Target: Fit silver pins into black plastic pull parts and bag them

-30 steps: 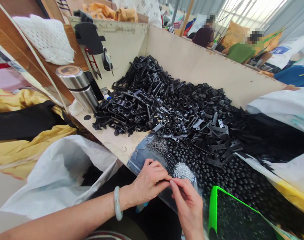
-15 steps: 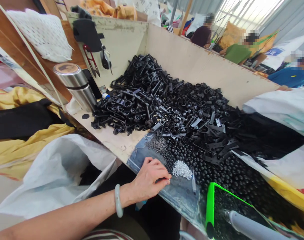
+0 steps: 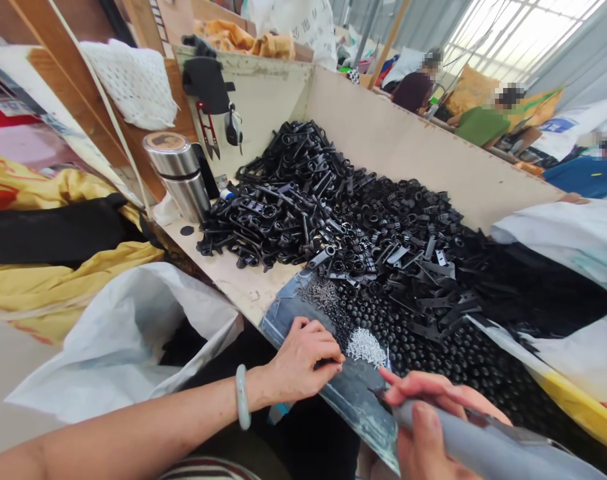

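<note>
My left hand (image 3: 303,357), with a pale bangle (image 3: 242,397) on the wrist, rests on the blue denim cloth (image 3: 353,393) at the table's front edge. Thumb and fingers are pinched together, and whatever lies between them is too small or hidden to make out. My right hand (image 3: 428,413) is wrapped around a grey electric screwdriver (image 3: 473,437), its dark tip pointing left toward the left hand. Just beyond both hands lies a heap of small silver screws (image 3: 366,347). Beside it spread round black beads (image 3: 433,353) and a pile of tiny dark metal pieces (image 3: 320,293).
Heaps of black plastic parts (image 3: 283,213) fill the wooden bin. A steel flask (image 3: 183,183) stands at left, near hanging red-handled snips (image 3: 208,137). White sacks (image 3: 113,333) flank the table. Co-workers (image 3: 483,123) sit beyond the back wall.
My right hand has come into view gripping the electric screwdriver, which lay lower right before. It covers the green-edged object seen earlier. My left hand stays pinched on the cloth; the view has shifted slightly.
</note>
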Motion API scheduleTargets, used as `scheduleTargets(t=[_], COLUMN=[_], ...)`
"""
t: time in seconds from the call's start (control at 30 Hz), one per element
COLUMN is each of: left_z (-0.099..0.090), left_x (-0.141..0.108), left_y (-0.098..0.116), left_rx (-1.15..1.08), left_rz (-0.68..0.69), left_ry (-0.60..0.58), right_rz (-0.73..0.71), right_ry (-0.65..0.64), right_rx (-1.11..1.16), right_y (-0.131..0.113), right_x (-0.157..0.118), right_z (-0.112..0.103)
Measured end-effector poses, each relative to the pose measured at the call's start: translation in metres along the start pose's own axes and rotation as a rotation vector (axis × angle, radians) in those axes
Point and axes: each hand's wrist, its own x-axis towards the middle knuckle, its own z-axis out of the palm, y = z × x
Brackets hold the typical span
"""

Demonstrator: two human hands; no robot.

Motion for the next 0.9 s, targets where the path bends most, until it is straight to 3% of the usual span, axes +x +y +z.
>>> scheduleTargets(t=[0.1,0.23,0.77,0.9], left_z=[-0.001,-0.002,-0.001,-0.002], left_x=[-0.001,-0.002,-0.004,-0.004], left_y=[0.0,0.0,-0.004,-0.007], left_rx=[0.015,0.024,0.027,-0.02], left_rz=[0.002,0.003,0.034,0.048], left_ry=[-0.001,-0.014,0.0,-0.005], right_rz=[-0.012,-0.006,0.005,0.038], right_ry=[0.016,-0.018,-0.063,-0.112], right_rx=[0.128,0.193,0.209,0.119], right_y=[0.008,0.022,0.027,0.032], right_x=[0.0,0.003,0.004,0.003], right_z=[0.03,0.045,0.052,0.048])
